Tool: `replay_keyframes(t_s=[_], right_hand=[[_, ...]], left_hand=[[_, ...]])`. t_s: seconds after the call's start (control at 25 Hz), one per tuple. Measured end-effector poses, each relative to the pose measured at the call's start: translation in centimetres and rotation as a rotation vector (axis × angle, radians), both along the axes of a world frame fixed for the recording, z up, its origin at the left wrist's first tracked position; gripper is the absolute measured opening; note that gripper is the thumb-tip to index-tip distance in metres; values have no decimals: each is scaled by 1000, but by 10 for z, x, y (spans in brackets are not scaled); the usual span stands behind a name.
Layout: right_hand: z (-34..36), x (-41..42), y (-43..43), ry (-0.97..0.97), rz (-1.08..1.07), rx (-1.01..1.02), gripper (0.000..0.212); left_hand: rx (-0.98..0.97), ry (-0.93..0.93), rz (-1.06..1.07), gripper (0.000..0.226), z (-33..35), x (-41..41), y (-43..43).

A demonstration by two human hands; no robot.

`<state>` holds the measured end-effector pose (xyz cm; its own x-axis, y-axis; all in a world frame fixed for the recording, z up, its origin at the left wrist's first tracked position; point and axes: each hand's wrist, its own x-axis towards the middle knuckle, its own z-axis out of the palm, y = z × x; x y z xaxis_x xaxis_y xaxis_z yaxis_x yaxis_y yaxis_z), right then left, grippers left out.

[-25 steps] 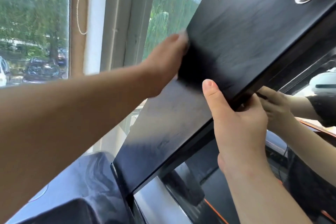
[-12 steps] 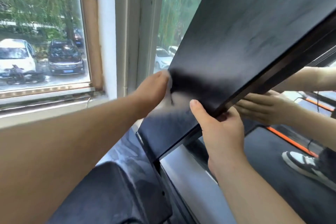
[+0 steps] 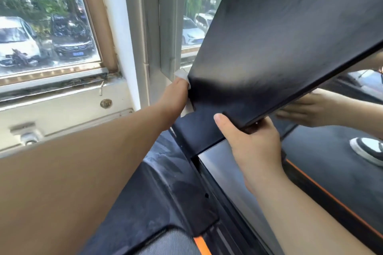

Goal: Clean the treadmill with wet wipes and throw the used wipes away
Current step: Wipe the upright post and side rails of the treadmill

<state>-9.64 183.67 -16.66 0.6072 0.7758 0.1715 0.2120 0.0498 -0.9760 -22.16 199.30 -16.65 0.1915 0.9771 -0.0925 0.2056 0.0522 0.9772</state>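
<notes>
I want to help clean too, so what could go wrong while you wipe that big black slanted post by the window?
1. The left hand presses the white wet wipe at the far edge of the black slanted treadmill post, close to the grey window frame; knuckles could bump it.
2. Only a corner of the wipe shows, so it might slip out behind the post.
3. The right hand pinches the post's lower edge; damp streaks there could make that grip slide.
</notes>
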Motion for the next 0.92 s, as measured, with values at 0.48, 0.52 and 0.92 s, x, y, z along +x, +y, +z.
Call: replay_keyframes(t_s=[0.48,0.52,0.92], right_hand=[[-24,-3,13,-69,-123,51,39],[-24,-3,13,-63,-117,51,39],[-11,-8,-1,20,0,3,36]], left_hand=[[-246,-59,190,50,-107,-12,28],[-288,-111,246,51,-109,-7,23],[-461,-543,112,50,-63,34,-121]])
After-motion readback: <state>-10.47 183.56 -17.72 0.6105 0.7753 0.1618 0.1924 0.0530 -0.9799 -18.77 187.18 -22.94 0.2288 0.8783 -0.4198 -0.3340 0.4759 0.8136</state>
